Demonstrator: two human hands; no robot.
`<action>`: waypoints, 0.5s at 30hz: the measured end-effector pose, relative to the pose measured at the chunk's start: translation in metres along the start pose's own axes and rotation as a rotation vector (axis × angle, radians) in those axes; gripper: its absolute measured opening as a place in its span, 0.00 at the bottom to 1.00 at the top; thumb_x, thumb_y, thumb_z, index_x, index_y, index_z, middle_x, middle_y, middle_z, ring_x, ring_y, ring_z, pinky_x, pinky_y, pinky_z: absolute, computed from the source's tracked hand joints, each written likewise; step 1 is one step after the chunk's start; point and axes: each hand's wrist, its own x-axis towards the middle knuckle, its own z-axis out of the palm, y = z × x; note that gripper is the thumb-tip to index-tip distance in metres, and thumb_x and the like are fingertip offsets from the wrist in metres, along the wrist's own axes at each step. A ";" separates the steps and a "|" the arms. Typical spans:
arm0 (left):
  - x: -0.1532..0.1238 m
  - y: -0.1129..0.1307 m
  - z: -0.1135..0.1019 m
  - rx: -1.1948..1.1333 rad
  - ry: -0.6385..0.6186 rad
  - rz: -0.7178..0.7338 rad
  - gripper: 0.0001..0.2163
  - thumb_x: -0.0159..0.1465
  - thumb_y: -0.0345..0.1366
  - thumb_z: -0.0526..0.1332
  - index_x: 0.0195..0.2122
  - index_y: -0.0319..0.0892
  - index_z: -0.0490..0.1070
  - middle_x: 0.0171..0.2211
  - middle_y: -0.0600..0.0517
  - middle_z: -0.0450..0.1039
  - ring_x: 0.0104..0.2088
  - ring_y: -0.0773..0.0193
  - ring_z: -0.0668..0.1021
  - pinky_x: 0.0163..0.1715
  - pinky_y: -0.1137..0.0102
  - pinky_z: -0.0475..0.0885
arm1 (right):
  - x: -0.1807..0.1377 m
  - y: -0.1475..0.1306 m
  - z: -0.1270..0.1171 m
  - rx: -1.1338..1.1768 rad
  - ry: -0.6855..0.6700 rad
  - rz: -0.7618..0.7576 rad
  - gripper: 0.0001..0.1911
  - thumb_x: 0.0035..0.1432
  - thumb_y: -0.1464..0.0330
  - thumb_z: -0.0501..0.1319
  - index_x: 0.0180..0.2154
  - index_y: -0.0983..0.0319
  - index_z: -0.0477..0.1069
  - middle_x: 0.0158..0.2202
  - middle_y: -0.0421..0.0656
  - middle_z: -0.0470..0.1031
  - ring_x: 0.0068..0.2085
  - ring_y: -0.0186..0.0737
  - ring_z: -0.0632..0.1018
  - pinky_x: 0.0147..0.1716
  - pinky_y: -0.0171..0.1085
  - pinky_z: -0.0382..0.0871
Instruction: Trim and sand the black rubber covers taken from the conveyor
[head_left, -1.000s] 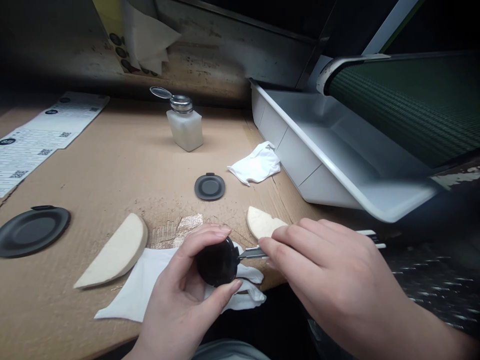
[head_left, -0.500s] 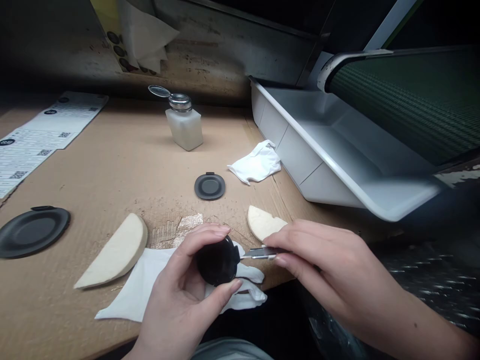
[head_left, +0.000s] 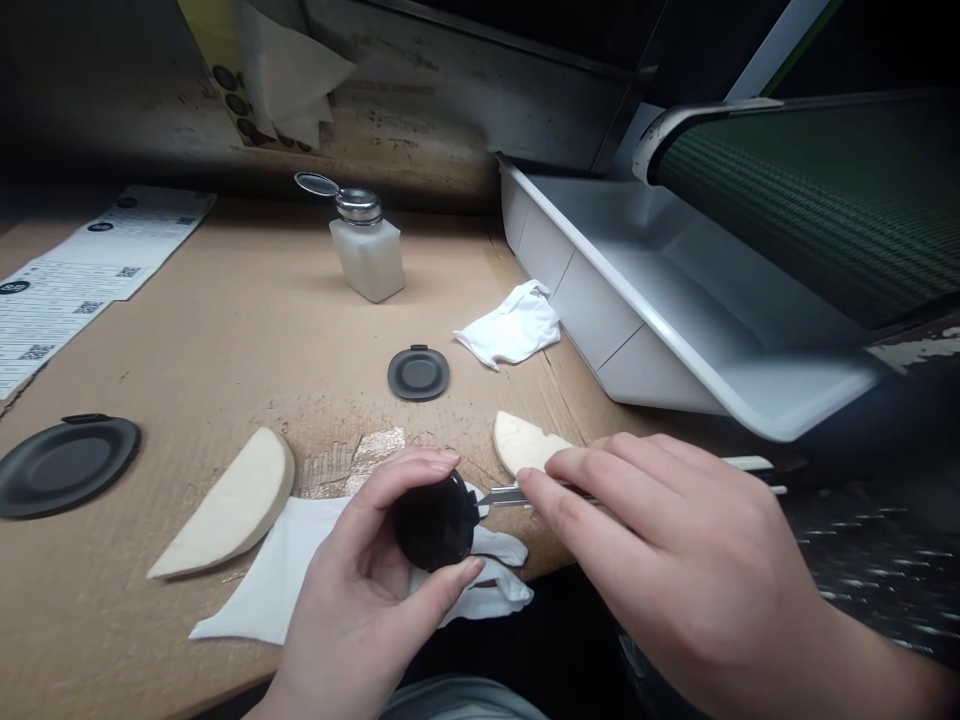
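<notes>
A round black plastic cap (head_left: 433, 522) with a small tab on its right edge is gripped between the fingers and thumb of my left hand (head_left: 367, 570). My right hand (head_left: 660, 540) is closed around a utility knife (head_left: 507, 496), whose blade tip points left and meets the cap's tab or lies right beside it. The knife's white and dark rear end sticks out past the hand. Below the cap lies a white cloth (head_left: 277, 575), partly hidden by my left hand. A cream half-round pad (head_left: 232, 505) rests left of it, and a second pad (head_left: 521, 443) is partly behind my right hand.
Two flat dark lids, a small one (head_left: 418, 373) and a larger one (head_left: 67, 465), lie on the cardboard (head_left: 247, 340). Behind them stands a pump bottle (head_left: 367, 255) with its lid up. A crumpled white cloth (head_left: 514, 325) touches a grey tray (head_left: 615, 360) beside a green conveyor belt (head_left: 825, 200). Printed sheets (head_left: 97, 265) lie left.
My right hand has turned and shifted its hold on the knife, with the fingers now further over it and its rear end showing. My left hand and the cap stay in place.
</notes>
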 end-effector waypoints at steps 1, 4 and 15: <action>0.000 0.000 0.000 -0.005 0.004 0.000 0.20 0.52 0.28 0.66 0.44 0.55 0.65 0.47 0.58 0.67 0.54 0.67 0.67 0.54 0.74 0.64 | 0.001 0.000 -0.001 -0.010 0.004 -0.009 0.12 0.57 0.75 0.51 0.34 0.66 0.73 0.29 0.46 0.74 0.31 0.38 0.70 0.28 0.37 0.58; -0.001 0.000 -0.001 -0.017 0.009 -0.002 0.20 0.52 0.28 0.65 0.44 0.55 0.66 0.47 0.58 0.68 0.54 0.66 0.67 0.54 0.74 0.64 | 0.004 -0.001 -0.002 -0.032 0.001 -0.027 0.13 0.57 0.75 0.50 0.33 0.65 0.74 0.29 0.46 0.74 0.30 0.38 0.70 0.28 0.37 0.58; 0.000 0.001 0.002 -0.028 0.008 -0.019 0.19 0.53 0.27 0.65 0.43 0.56 0.66 0.48 0.58 0.66 0.53 0.67 0.67 0.54 0.74 0.64 | 0.008 -0.006 -0.007 -0.048 -0.043 -0.097 0.12 0.54 0.76 0.52 0.31 0.65 0.74 0.31 0.47 0.74 0.32 0.40 0.72 0.29 0.41 0.60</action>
